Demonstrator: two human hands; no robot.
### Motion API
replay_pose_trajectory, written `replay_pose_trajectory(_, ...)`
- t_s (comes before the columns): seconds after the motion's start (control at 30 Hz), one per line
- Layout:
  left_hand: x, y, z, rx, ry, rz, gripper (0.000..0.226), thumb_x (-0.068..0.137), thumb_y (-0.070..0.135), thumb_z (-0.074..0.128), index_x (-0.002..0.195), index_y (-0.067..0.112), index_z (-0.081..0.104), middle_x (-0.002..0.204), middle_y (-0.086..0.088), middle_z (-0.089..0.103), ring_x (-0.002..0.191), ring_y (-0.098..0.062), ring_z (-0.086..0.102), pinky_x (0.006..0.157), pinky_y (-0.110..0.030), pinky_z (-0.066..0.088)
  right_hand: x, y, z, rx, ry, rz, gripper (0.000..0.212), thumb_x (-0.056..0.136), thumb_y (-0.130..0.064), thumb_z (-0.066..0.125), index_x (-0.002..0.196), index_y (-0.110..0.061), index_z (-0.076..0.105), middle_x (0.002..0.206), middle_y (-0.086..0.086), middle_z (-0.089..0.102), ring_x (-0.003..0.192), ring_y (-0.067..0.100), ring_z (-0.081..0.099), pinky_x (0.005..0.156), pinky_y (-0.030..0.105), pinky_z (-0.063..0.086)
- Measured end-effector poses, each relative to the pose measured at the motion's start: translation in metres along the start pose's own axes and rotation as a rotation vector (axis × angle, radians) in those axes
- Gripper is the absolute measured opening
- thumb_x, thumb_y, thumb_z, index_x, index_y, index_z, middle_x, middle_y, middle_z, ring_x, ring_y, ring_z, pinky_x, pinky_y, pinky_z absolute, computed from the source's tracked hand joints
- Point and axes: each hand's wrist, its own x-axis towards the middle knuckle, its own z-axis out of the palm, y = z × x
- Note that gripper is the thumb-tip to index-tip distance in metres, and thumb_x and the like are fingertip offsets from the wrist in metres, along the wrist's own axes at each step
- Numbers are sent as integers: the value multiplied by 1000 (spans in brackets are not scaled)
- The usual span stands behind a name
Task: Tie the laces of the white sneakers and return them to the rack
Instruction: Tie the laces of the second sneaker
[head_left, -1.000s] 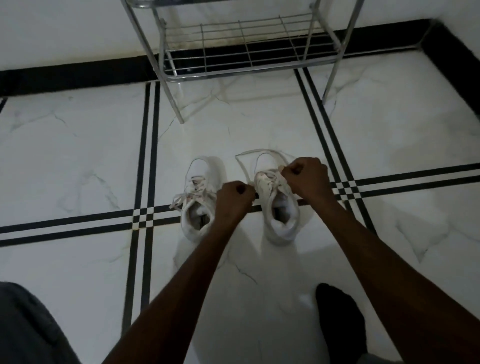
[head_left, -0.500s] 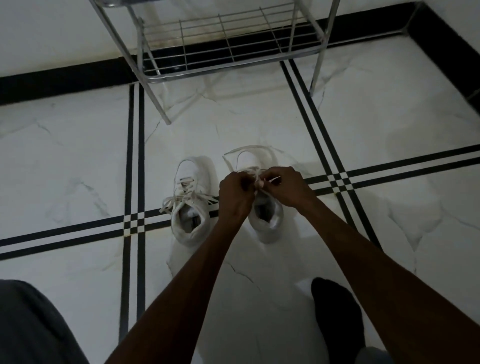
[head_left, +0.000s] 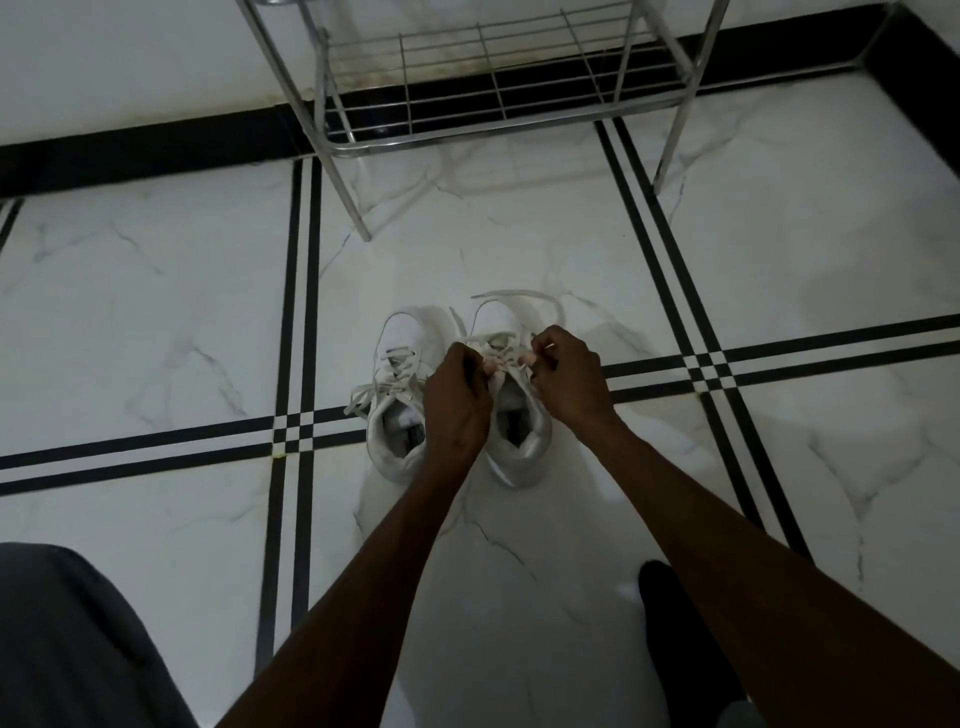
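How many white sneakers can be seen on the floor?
2. The left sneaker stands beside the right sneaker, whose laces both hands work on. None is seen on the rack.

Both bare forearms reach forward and down, converging near the middle of the view. The left hand (head_left: 457, 402) and right hand (head_left: 569, 376) sit just beside each other, backs up, fingers (head_left: 540, 345) curled and pinched closed on the laces (head_left: 498, 358).
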Motion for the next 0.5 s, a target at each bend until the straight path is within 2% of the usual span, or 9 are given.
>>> replay_pose_trajectory(0.03, -1, 1, 0, 19, 18, -6, 9, 98, 10, 55, 90, 6, 54, 71, 0, 60, 62, -11, 55, 56, -22, 37, -3, 0, 2, -22, 14, -21, 6, 94, -10, 61, 99, -8, 59, 93, 5, 69, 84, 20, 66, 69, 34, 54)
replay_pose_trajectory(0.1, -1, 2, 2, 52, 49, -11, 8, 99, 6, 50, 91, 5, 52, 70, -5, 62, 59, -15, 53, 55, -27, 33, -8, 0, 7, -72, 34, -50, 10, 93, -4, 58, 101, -9, 54, 93, 10, 69, 83, 24, 67, 65, 37, 54)
replay_pose_trajectory(0.2, -2, 1, 4, 43, 64, -6, 9, 95, 3, 45, 92, 2, 53, 75, -13, 68, 65, -25, 61, 57, -37, 42, -10, -1, 11, -122, 49, -54, 11, 94, -4, 56, 103, -8, 51, 93, 15, 68, 81, 27, 66, 62, 37, 53)
replay_pose_trajectory(0.33, -1, -4, 7, 36, 75, -51, 12, 92, -5, 45, 94, 3, 54, 74, -5, 65, 65, -25, 63, 56, -32, 42, -12, -2, 13, -100, 64, -38, 11, 95, -6, 56, 105, -7, 50, 92, 11, 65, 82, 24, 64, 61, 31, 43)
replay_pose_trajectory(0.5, 0, -2, 7, -7, 77, -106, 12, 93, -3, 46, 97, 5, 54, 84, -8, 70, 75, -27, 68, 67, -45, 56, -10, 0, 15, -81, 67, 8, 9, 96, -9, 54, 104, -7, 51, 88, 13, 65, 77, 24, 61, 57, 29, 40)
